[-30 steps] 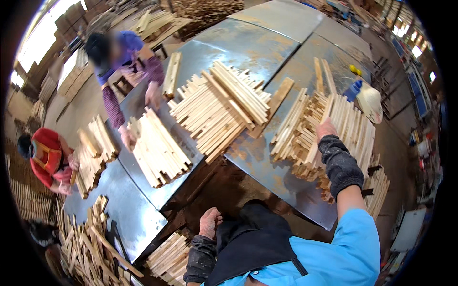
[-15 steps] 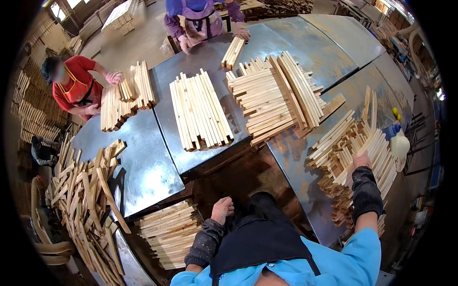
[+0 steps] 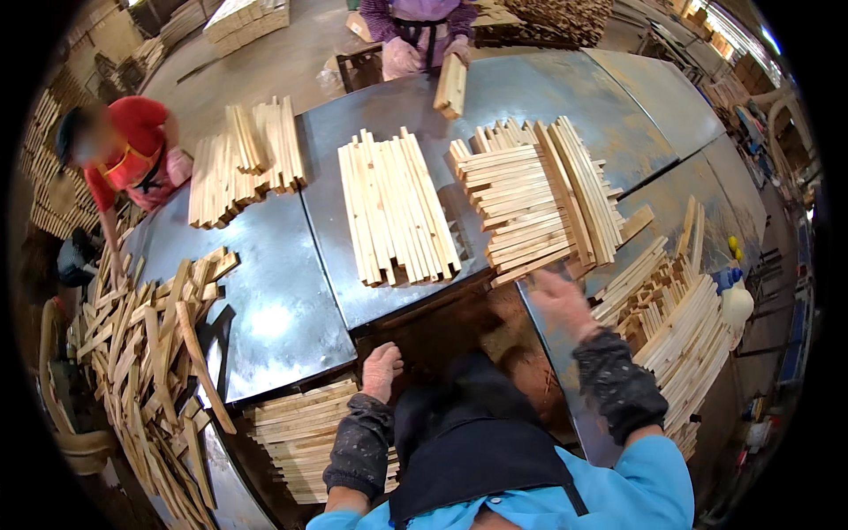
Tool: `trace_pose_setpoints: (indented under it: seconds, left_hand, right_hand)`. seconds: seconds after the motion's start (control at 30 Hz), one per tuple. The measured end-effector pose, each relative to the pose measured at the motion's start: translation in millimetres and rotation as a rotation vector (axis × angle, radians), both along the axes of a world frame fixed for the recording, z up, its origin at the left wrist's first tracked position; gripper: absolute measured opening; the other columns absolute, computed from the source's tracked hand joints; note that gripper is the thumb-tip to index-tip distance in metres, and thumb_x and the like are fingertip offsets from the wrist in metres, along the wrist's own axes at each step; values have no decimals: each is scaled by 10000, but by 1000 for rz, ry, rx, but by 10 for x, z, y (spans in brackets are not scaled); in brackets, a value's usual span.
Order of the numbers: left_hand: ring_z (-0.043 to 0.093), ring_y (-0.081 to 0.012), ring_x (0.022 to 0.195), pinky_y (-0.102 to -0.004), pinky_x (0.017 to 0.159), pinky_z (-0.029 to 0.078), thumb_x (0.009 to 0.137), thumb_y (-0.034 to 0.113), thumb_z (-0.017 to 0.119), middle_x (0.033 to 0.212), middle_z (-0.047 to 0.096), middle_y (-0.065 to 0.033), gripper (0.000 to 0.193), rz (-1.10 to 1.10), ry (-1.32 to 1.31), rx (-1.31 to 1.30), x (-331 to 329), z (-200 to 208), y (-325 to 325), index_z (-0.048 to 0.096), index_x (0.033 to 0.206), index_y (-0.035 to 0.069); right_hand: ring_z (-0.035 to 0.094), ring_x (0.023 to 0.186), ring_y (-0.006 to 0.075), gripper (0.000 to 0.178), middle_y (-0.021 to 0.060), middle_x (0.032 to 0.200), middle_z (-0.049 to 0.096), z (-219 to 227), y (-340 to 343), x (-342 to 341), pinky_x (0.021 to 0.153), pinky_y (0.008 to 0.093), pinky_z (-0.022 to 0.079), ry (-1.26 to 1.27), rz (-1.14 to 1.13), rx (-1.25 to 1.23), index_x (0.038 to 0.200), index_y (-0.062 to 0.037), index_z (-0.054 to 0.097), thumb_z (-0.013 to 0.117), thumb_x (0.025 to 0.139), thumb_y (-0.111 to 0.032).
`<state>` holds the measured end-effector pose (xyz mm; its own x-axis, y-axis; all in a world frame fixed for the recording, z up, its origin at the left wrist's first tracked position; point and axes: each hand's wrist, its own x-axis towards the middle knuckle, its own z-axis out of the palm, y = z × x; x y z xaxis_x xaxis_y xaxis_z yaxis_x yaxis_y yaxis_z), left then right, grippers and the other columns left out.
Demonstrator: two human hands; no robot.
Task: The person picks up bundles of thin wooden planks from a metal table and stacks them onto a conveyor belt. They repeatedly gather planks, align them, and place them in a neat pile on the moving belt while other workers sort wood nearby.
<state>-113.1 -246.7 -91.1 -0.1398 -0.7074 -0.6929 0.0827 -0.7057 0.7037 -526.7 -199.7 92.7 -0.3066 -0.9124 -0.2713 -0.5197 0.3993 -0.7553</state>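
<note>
Presently my right grip (image 3: 565, 305), blurred, loose and seemingly empty, is nearer than my left grip (image 3: 382, 371), closure unclear, to the wood stack (image 3: 517, 203) just beyond on the desk (image 3: 609, 102), top sticks (image 3: 583, 190) running away from me.

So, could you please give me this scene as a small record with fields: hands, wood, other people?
left hand: near the lower stack, no stick seen in it
right hand: blurred, near the crossed stack; touch unclear
right stack: on the table, white container beside it
loose pile: at the left
co-workers: person in red, person in purple
</note>
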Motion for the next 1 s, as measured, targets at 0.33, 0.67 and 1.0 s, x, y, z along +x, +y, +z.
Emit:
trace_pose_setpoints:
  seconds: [0.33, 0.67, 1.0]
  left_hand:
    - [553, -382, 1434, -404, 1189, 429, 965, 293, 737, 1542, 562, -304, 784, 1, -502, -376, 71, -360, -1107, 440, 1561, -121]
    - [547, -433, 1432, -416, 1187, 437, 933, 303, 732, 1536, 557, -319, 863, -129, -792, -484, -659, -647, -2882, 367, 1618, -74]
    - [669, -359, 1251, -444, 1081, 509, 918, 249, 775, 1342, 704, -209, 691, -54, -624, -469, -796, 24, -1877, 526, 1508, -9]
  right_hand:
    - [602, 1315, 447, 778, 276, 1376, 661, -1171, -1685, 909, 1097, 482, 490, 4, 66, 66, 1565, -27, 468, 730, 915, -366]
    - [531, 1441, 426, 937, 277, 1590, 519, -2041, -2963, 810, 1196, 447, 435, -14, -217, 240, 1685, -29, 286, 736, 952, -399]
    - [592, 1366, 385, 866, 290, 1495, 592, -2288, -2021, 989, 1139, 415, 472, -233, -273, 122, 1596, 67, 413, 776, 937, -360]
